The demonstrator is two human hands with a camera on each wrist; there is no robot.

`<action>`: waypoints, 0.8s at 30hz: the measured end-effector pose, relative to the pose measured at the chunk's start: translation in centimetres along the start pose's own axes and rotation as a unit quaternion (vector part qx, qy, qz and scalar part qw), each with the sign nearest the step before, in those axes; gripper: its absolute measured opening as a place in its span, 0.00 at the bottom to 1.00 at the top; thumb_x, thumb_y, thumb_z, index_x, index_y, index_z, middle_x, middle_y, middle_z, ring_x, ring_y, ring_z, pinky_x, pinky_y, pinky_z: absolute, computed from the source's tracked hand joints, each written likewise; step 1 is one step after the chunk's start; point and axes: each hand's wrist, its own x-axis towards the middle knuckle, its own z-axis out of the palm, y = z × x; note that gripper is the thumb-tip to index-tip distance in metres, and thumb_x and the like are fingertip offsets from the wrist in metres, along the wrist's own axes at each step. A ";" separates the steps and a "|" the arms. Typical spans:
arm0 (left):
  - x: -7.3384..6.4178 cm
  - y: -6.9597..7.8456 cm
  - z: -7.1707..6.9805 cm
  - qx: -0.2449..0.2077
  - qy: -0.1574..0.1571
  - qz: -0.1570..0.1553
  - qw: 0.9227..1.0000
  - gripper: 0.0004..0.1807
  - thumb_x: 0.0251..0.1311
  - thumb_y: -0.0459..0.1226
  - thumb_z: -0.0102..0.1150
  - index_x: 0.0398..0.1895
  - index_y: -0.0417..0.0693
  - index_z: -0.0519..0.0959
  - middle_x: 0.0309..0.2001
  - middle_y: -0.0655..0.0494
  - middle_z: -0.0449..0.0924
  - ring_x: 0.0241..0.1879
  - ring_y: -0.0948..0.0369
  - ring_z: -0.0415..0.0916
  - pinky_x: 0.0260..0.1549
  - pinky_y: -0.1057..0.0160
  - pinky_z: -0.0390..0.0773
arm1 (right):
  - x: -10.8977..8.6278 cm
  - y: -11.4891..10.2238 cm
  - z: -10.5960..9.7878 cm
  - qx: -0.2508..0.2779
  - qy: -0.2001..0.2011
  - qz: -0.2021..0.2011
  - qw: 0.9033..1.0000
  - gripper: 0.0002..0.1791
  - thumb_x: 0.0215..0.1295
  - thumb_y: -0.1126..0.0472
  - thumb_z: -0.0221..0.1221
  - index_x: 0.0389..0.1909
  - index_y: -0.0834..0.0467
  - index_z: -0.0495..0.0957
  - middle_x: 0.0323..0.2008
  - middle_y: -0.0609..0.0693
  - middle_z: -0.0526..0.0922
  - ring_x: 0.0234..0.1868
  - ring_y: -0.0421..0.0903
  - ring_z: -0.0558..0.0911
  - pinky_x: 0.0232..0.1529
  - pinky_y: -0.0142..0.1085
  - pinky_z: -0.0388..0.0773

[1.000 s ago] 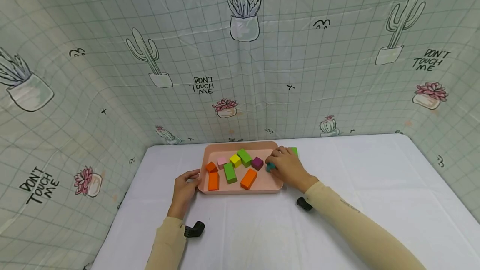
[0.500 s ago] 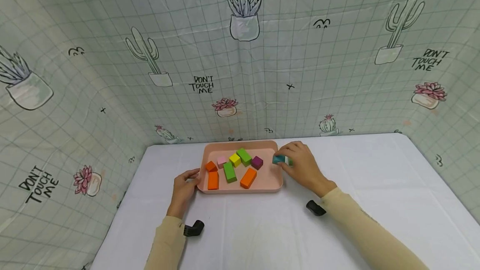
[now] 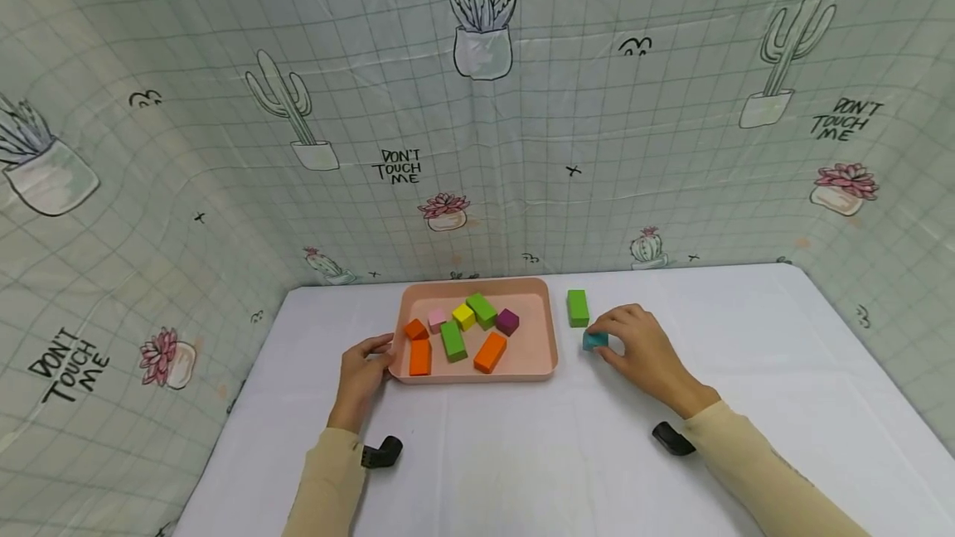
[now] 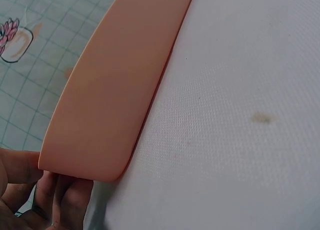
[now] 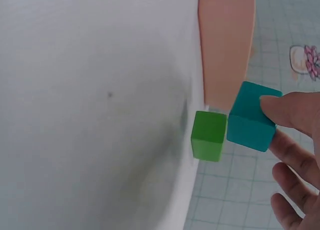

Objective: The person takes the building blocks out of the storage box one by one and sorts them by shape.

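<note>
My right hand (image 3: 647, 357) pinches a teal block (image 3: 594, 341) between thumb and fingers, right of the pink tray (image 3: 477, 379). In the right wrist view the teal block (image 5: 252, 130) appears close up, the thumb lying on one face. A green block (image 3: 578, 308) stands on the table just behind it, outside the tray. At the tray's left end, my left hand (image 3: 363, 379) holds the wall; the left wrist view shows fingers (image 4: 75, 202) at the tray's corner (image 4: 95, 160). Inside the tray lie several blocks, among them a purple block (image 3: 507, 321) and a yellow block (image 3: 463, 317).
Also in the tray are orange blocks (image 3: 490, 353), green blocks (image 3: 453, 341) and a pink block (image 3: 437, 321). A white cloth (image 3: 485, 454) covers the table. Behind it hangs a checked curtain (image 3: 522, 123) printed with potted plants.
My right hand has lifted the teal block out of the tray's right end and carried it right and toward me, uncovering the green block on the table. The left hand stays at the tray.
</note>
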 end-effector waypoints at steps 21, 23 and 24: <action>0.1 -0.3 0.0 -0.010 0.000 0.013 1.000 0.19 0.72 0.26 0.57 0.64 0.31 0.80 0.53 0.38 0.76 0.34 0.61 0.73 0.30 0.72 0.77 | -0.6 -0.1 1.4 -0.018 -0.072 -0.021 0.997 0.17 0.49 0.69 0.81 0.40 0.56 0.90 0.43 0.49 0.88 0.51 0.55 0.81 0.54 0.55 0.78; 0.1 -0.3 -0.1 -0.011 -0.001 0.014 1.000 0.19 0.72 0.26 0.57 0.64 0.30 0.80 0.52 0.39 0.75 0.35 0.61 0.72 0.30 0.72 0.77 | -0.5 -0.1 1.5 -0.018 -0.076 -0.021 0.997 0.17 0.49 0.69 0.81 0.40 0.56 0.90 0.43 0.49 0.88 0.51 0.55 0.81 0.54 0.55 0.78; 0.1 -0.3 -0.1 -0.011 -0.001 0.015 1.000 0.19 0.72 0.26 0.57 0.64 0.30 0.79 0.52 0.39 0.75 0.35 0.61 0.73 0.30 0.73 0.78 | -0.5 -0.1 1.5 -0.018 -0.079 -0.021 0.997 0.17 0.50 0.69 0.81 0.40 0.56 0.90 0.44 0.49 0.88 0.51 0.55 0.81 0.55 0.55 0.78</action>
